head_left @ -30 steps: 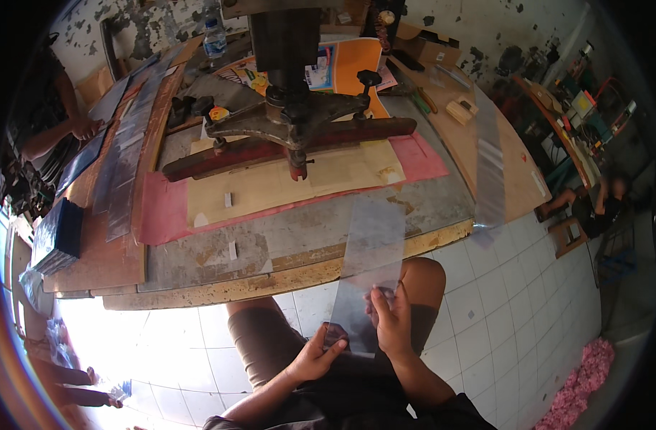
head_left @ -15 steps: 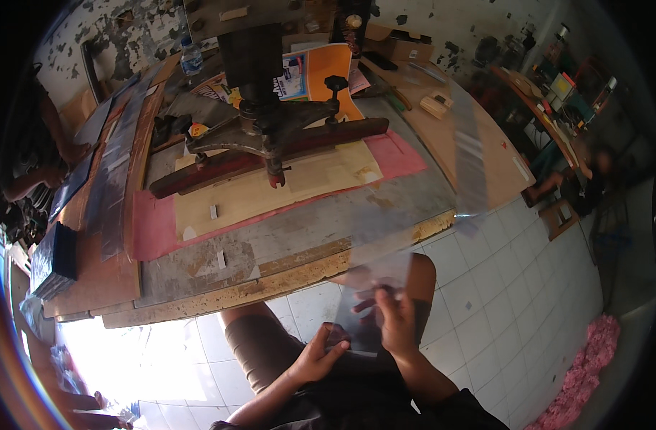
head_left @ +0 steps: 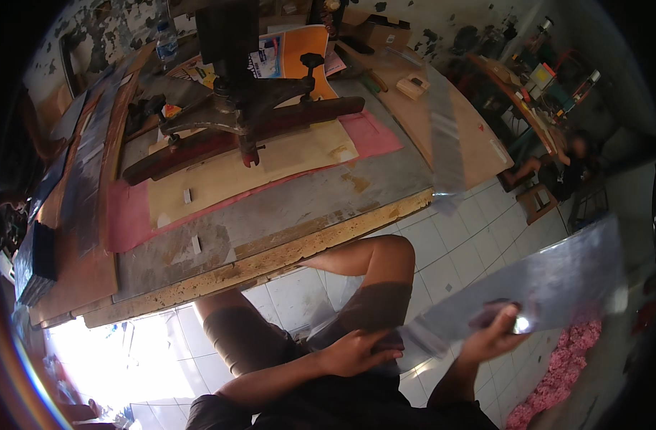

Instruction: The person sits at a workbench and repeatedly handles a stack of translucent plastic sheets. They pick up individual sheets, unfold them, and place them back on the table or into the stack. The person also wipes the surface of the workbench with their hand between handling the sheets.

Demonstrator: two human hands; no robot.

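Observation:
A long strip of clear plastic sheet [head_left: 568, 269] stretches over my lap and out to the right, tilted upward at its far end. My right hand [head_left: 489, 340] grips it, thumb on top and fingers showing through from beneath. At the sheet's left end, my left hand [head_left: 356, 352] is closed on the plastic, low above my thighs. In front of my knees stands a worktable [head_left: 299, 247] carrying a dark metal press [head_left: 245, 107] with a long bar. Under the bar lies a cream sheet [head_left: 220, 183] on a pink sheet [head_left: 378, 136].
Another clear strip [head_left: 444, 143] hangs over the table's right edge. Stacked dark blue pieces [head_left: 37, 261] sit at the left. A person's arm [head_left: 45, 147] is at far left, and another person [head_left: 575, 154] sits at right. Pink material [head_left: 557, 373] lies on the tiled floor.
The plastic sheet has swung from in front of my lap out to the right with my right hand. My left hand has shifted slightly right, and the view has turned a little.

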